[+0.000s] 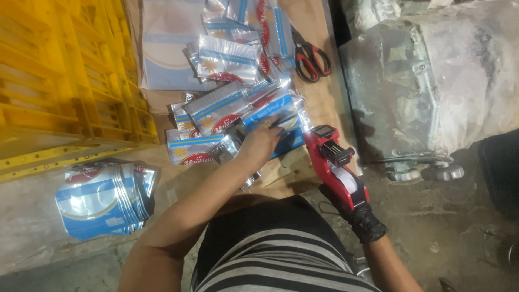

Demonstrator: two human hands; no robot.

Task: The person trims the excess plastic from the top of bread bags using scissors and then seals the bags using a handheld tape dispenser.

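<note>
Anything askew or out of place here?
Nothing looks damaged or spilled. The pouches on the cardboard lie scattered at mixed angles, overlapping, unlike the neat stack on the floor. The left hand rests on one pouch; the gloved right hand holds a red label gun. Scissors lie beside the pile.

**Pouch and label gun in hand**

Pouch [273, 116]: flat, silver foil with blue band, lying tilted atop a loose overlapping spread of like pouches; left hand [259, 143] rests on it. Label gun [335, 165]: red and black, nose just beside the pouch, gripped by gloved right hand [361, 216].
</note>
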